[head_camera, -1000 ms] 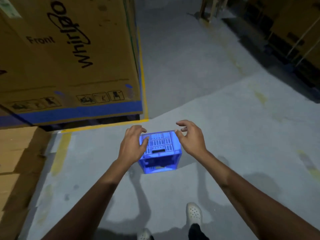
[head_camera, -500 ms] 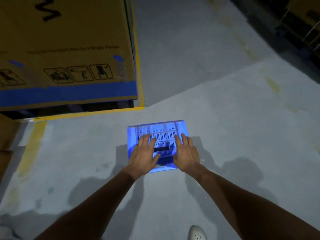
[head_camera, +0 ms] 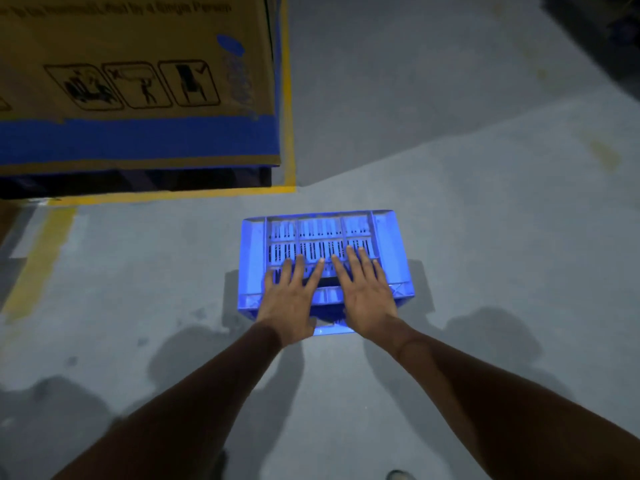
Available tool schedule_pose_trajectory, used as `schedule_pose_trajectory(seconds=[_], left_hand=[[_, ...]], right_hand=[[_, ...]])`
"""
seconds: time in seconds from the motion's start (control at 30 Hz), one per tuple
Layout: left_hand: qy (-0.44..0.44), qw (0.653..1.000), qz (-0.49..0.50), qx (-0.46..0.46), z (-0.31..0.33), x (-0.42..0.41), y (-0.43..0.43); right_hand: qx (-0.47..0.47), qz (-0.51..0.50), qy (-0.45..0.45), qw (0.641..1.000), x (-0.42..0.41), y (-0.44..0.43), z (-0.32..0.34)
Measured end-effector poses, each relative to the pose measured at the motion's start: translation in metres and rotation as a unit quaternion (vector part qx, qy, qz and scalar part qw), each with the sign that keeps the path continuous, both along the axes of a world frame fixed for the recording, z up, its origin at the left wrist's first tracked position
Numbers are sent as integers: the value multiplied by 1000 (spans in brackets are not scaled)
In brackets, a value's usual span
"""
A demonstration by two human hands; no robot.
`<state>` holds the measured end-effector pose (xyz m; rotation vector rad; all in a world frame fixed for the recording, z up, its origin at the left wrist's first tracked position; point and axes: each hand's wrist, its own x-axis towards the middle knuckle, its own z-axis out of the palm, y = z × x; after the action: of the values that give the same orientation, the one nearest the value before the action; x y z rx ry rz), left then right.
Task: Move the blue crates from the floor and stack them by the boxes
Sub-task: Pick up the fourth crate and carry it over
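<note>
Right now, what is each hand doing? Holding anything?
Left hand: open, fingers flat on the blue crate, gripping nothing.
Right hand: open, flat on the same crate too.

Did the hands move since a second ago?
Yes. The left hand and right hand came down from beside the blue crate onto its top; the crate stays by the yellow line.

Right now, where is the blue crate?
Head view, centre: the blue crate sits on the grey floor under the left hand and right hand, just this side of the yellow line, below-right of the cardboard box.
</note>
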<state>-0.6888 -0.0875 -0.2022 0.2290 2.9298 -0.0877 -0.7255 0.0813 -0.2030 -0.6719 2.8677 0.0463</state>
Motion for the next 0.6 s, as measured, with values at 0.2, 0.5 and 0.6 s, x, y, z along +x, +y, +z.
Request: schedule_pose_trajectory(seconds=[0.2, 0.5, 0.6], left_hand=[[22, 999, 34, -27, 7, -15, 16], [-15, 996, 88, 22, 8, -12, 22], [-30, 993, 114, 23, 11, -9, 27]], right_hand=[[14, -5, 8, 1000, -1, -2, 0], [70, -10, -15, 997, 0, -8, 16], [91, -7, -16, 996, -1, -7, 24]])
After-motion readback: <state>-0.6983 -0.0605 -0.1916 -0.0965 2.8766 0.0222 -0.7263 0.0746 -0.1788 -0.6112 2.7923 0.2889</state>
